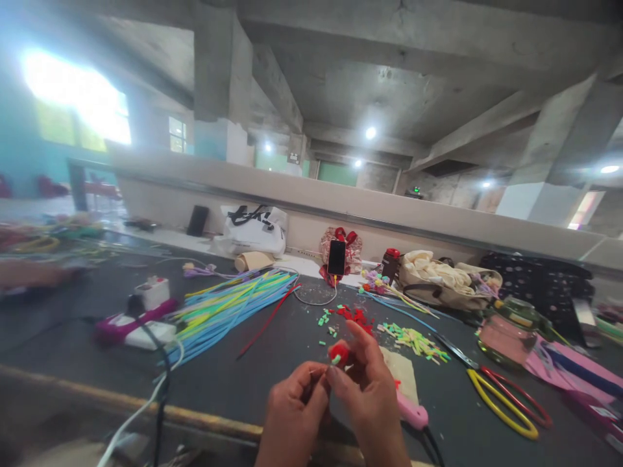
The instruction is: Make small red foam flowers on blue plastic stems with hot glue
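Near the table's front edge, my hands are close together. My right hand (368, 389) is closed on a small red rounded piece (339, 353) with a pale green bit at its front; thumb and fingers surround it. The fingers of my left hand (296, 405) are pinched together beside it, and what they hold is too small to make out. Just right of my right hand lies a pink-handled tool (413, 412) with a black cord, partly hidden. A cream pad (403, 371) shows behind that hand.
Red bits (357, 318) and green-yellow bits (413, 340) lie beyond my hands. Scissors (503, 395) and a bottle (509, 334) are at right. Long coloured stems (233, 311), a power strip (146, 329) and cables (163, 383) lie left. A phone (337, 257) stands at the back.
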A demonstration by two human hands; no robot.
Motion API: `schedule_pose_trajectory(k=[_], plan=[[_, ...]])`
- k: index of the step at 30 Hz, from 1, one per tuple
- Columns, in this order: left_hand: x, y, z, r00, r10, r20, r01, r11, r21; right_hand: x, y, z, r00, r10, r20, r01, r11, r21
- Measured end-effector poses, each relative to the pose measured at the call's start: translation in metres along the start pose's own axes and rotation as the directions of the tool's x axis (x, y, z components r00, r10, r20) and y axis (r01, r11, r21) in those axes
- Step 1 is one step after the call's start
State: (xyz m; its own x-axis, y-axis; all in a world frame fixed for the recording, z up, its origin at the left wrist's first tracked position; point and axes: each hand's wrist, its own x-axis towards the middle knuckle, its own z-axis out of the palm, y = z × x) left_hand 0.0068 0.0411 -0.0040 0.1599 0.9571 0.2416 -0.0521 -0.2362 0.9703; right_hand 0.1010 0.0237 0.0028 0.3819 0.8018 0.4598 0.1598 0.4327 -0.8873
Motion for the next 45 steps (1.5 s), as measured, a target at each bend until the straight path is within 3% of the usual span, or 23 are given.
schedule_pose_trajectory(k=[15,27,32,35,40,45], plan=[[0.003,-0.001,0.002,0.999,0.025,-0.022,-0.023,0.995,0.093,0.002,0.005,0.002,0.998,-0.031,-0.051,0.026,0.995,-0.095],[0.006,-0.011,0.004,0.999,0.033,-0.034,-0.032,0.999,0.024,0.003,0.008,0.003,0.999,-0.01,-0.054,0.005,0.995,-0.105],[0.005,-0.013,0.004,0.999,-0.023,-0.031,0.022,0.999,-0.03,0.005,0.01,0.004,0.999,0.0,-0.053,-0.006,0.992,-0.126],[0.006,-0.013,0.003,0.996,-0.089,0.005,0.088,0.987,-0.132,0.004,0.008,0.003,1.0,0.016,0.012,-0.015,0.992,-0.127],[0.009,-0.009,-0.003,0.948,-0.263,0.179,0.315,0.853,-0.416,0.001,0.008,-0.003,0.999,-0.02,0.033,0.024,0.994,-0.106],[0.013,0.0,-0.011,0.907,-0.37,0.2,0.412,0.681,-0.605,0.0,0.019,-0.005,1.0,0.005,-0.018,-0.005,1.0,-0.014]])
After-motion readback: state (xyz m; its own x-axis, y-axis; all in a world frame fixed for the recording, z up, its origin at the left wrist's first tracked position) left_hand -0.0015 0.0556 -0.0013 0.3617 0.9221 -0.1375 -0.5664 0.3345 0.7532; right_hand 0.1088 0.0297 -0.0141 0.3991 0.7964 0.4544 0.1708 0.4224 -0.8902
